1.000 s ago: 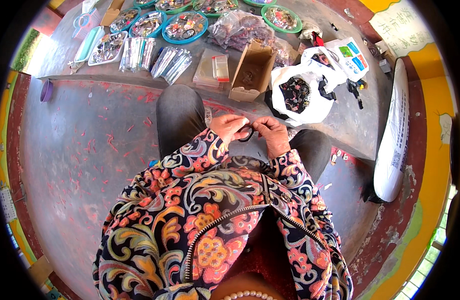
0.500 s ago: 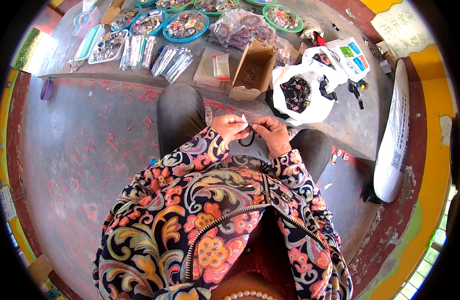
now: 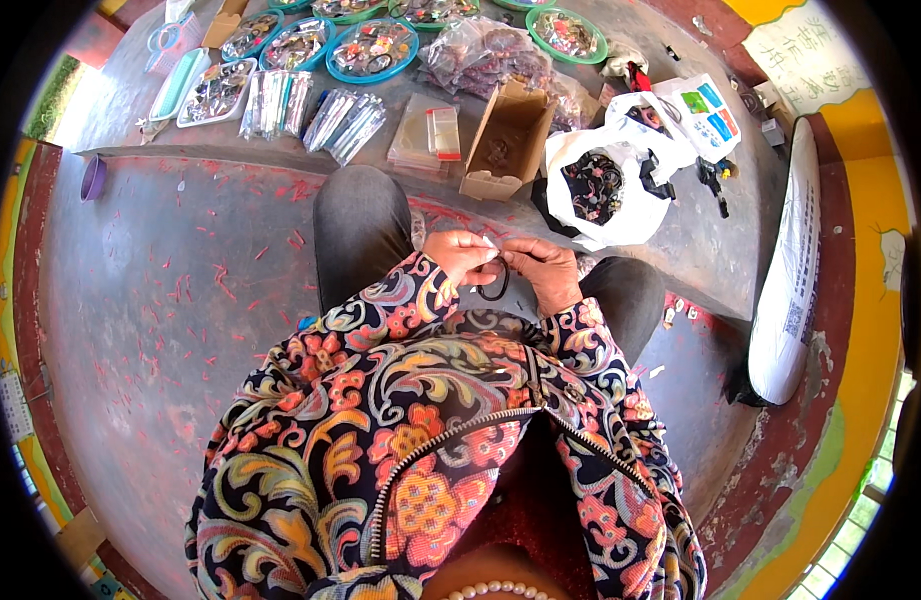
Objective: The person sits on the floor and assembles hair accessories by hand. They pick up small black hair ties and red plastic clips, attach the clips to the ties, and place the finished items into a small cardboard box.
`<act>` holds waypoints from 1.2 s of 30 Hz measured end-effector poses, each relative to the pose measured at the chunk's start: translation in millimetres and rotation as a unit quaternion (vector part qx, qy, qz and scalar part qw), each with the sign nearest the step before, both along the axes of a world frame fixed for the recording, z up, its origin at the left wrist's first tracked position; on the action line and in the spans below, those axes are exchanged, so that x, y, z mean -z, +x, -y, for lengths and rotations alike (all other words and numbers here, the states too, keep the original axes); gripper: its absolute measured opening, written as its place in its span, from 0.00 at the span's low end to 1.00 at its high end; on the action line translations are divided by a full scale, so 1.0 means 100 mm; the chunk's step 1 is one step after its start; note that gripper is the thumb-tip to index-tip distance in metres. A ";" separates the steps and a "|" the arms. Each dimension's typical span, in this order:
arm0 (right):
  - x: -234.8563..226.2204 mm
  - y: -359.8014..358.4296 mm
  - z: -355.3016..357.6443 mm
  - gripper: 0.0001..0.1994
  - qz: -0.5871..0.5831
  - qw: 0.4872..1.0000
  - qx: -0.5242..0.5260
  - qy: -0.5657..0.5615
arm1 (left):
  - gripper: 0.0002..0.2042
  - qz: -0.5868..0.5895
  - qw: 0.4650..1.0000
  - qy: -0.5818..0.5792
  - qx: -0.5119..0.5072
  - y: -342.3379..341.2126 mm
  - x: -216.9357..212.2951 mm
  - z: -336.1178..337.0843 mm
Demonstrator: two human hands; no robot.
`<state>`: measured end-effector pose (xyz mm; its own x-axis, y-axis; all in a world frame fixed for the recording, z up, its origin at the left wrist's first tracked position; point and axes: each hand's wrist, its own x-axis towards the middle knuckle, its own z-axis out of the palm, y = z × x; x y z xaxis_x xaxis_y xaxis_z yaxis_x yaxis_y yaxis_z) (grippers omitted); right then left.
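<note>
My left hand point(image 3: 461, 257) and my right hand point(image 3: 545, 272) meet above my lap, fingertips nearly touching. Between them hangs a thin black loop point(image 3: 497, 293), which looks like an elastic hair tie. Both hands pinch at its upper end. A small white piece point(image 3: 490, 242) shows at the left fingertips; its kind is too small to make out. Where the loop and the white piece meet, my fingers cover the details. Beyond my right hand, a white plastic bag point(image 3: 621, 228) holds many dark loops with small coloured bits.
On the raised ledge stand an open cardboard box point(image 3: 509, 145), a clear plastic case point(image 3: 413, 140) and packets of slim wrapped items point(image 3: 346, 125). Behind them are round baskets of small pieces point(image 3: 373, 50) and a pile of plastic bags point(image 3: 486, 55). A purple bowl point(image 3: 94, 180) sits far left.
My right fingertips have shifted slightly left, closer to my left ones. The white piece now shows less upright and lower between the fingers. The black loop stays hanging below.
</note>
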<state>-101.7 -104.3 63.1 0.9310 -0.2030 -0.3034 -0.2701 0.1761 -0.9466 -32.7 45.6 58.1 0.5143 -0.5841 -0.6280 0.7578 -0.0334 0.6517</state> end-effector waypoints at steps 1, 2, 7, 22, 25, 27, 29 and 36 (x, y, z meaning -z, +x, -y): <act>0.01 0.00 0.00 0.07 0.005 1.000 0.002 0.007 | 0.08 -0.004 1.000 0.005 0.009 0.01 -0.03 -0.01; 0.03 0.00 0.00 0.07 0.010 1.000 0.004 0.015 | 0.08 -0.015 1.000 -0.003 0.011 0.01 -0.02 -0.02; 0.05 0.01 0.04 0.08 0.076 0.996 -0.048 -0.014 | 0.09 -0.069 0.995 -0.066 0.015 0.06 0.08 -0.07; 0.07 0.02 0.12 0.12 0.148 0.974 -0.125 -0.114 | 0.11 -0.110 0.979 -0.164 0.041 0.15 0.15 -0.14; 0.08 0.00 0.13 0.13 0.146 0.973 -0.126 -0.123 | 0.10 -0.191 0.970 -0.147 0.038 0.21 0.11 -0.10; 0.06 0.01 0.12 0.13 0.149 0.974 -0.124 -0.119 | 0.10 -0.152 0.981 -0.119 0.017 0.17 0.10 -0.09; 0.03 0.03 0.10 0.12 0.159 0.973 -0.120 -0.115 | 0.09 -0.117 0.989 -0.093 0.001 0.12 0.08 -0.07; 0.01 0.04 0.10 0.13 0.142 0.969 -0.127 -0.158 | 0.09 -0.069 0.994 -0.089 -0.010 0.08 0.12 -0.07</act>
<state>-97.8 -114.6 62.3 0.9999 0.0027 0.0115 0.0118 -0.1720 -0.9850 -25.2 53.0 45.7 0.4427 -0.6822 -0.5818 0.8401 0.0888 0.5351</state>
